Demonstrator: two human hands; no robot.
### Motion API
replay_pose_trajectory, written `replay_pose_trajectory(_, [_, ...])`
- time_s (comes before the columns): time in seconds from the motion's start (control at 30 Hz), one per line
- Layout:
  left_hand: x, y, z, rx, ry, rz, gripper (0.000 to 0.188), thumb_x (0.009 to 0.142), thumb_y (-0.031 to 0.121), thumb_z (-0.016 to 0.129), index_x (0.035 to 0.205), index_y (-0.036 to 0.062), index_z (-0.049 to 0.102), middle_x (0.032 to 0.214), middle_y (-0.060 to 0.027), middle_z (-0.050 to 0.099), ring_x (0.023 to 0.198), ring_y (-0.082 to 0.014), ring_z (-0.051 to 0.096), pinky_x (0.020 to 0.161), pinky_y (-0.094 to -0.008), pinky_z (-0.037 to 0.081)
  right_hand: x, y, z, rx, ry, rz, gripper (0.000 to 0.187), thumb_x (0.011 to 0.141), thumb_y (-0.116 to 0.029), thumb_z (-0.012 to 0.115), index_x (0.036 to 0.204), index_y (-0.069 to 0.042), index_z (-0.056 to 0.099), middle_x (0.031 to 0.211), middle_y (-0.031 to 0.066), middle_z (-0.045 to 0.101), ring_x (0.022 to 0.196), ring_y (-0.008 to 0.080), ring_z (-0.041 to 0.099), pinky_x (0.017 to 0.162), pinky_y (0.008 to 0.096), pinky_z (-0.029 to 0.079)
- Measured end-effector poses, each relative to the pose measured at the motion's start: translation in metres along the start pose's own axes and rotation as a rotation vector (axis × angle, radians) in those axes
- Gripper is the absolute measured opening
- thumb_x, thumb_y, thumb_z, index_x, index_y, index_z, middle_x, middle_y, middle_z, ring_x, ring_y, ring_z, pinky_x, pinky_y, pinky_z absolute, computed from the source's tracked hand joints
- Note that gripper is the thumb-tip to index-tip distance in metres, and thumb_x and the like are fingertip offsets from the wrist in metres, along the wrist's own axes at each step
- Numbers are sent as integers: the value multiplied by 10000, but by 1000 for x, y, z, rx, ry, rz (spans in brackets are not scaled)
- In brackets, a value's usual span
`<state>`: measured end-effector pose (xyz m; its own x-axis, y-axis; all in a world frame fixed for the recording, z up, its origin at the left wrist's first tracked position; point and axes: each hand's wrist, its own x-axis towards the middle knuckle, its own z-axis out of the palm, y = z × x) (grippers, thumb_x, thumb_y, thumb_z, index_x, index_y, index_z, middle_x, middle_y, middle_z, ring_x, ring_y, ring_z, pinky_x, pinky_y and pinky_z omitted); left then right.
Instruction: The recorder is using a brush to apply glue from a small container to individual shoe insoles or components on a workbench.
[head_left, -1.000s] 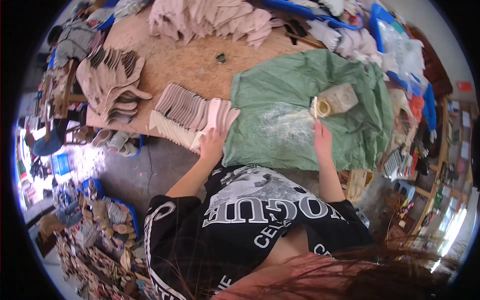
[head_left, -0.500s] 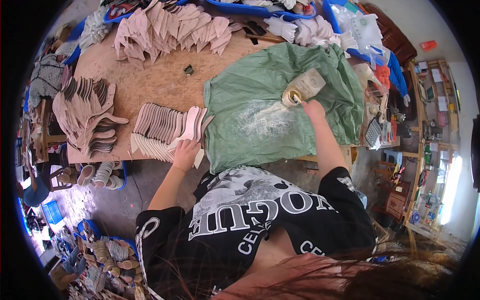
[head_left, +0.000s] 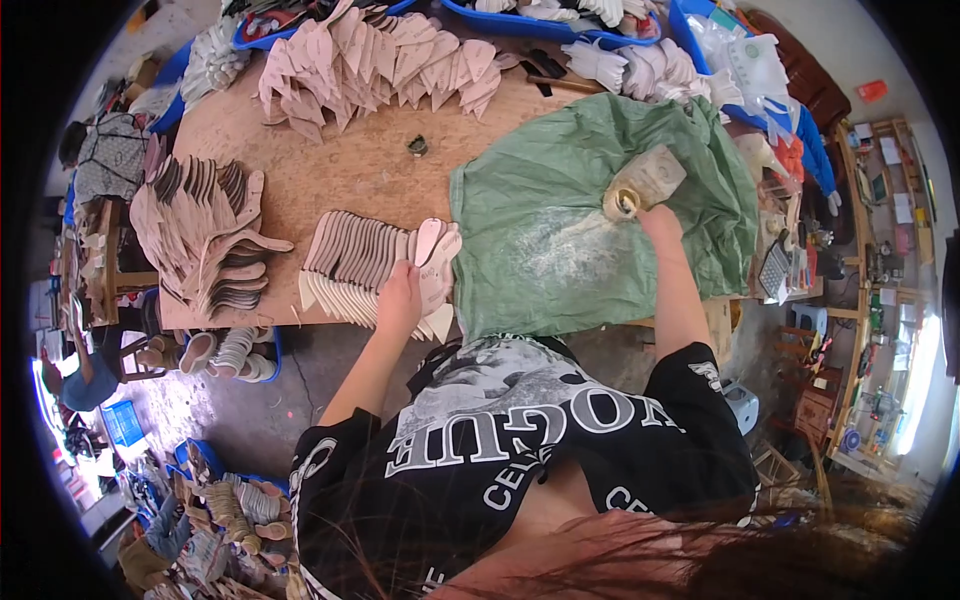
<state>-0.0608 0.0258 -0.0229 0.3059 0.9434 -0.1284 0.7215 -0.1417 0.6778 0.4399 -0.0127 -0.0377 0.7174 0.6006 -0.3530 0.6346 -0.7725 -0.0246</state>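
A fanned row of pinkish insoles [head_left: 352,250] lies near the front edge of the table. At its right end my left hand [head_left: 398,298] has its fingers closed together on an insole [head_left: 434,262], whose gripped edge is partly hidden. Over on the green sheet [head_left: 500,215], my right hand [head_left: 662,228] is closed beside a small yellowish cup [head_left: 618,205]. It pinches what looks like a thin brush, mostly hidden by the fingers and dipping into the cup. Against the cup's far side rests a pale, stained block-like container [head_left: 657,172].
More insoles are heaped at the left [head_left: 205,235] and along the back [head_left: 375,65]. A small dark round object [head_left: 417,146] sits mid-table. Blue trays [head_left: 560,38] line the far edge. White residue marks the sheet. Another person [head_left: 85,375] is at the far left.
The whole view has shifted, so the table appears farther right. My left hand has turned more upright at the end of the insole row. My right hand stays at the cup.
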Motion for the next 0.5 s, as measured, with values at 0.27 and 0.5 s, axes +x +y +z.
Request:
replay_pose_trajectory(0.27, [28, 35, -2, -920, -340, -371, 368, 863, 108, 647, 1163, 0, 462, 1002, -104, 623, 870, -148, 632, 712, -263, 527, -7, 17, 14, 129, 34, 80, 470, 841, -463, 545, 917, -22, 687, 952, 194, 669, 934, 351, 633, 790, 431, 491])
replay_pose_trajectory(0.5, [37, 46, 26, -1228, -606, -456, 436, 921, 160, 569, 1303, 54, 386, 979, -100, 631, 680, -175, 653, 517, -260, 522, -100, -20, 33, 590, 10, -224, 521, 870, -488, 531, 722, -6, 663, 669, 183, 623, 654, 331, 618, 620, 414, 453])
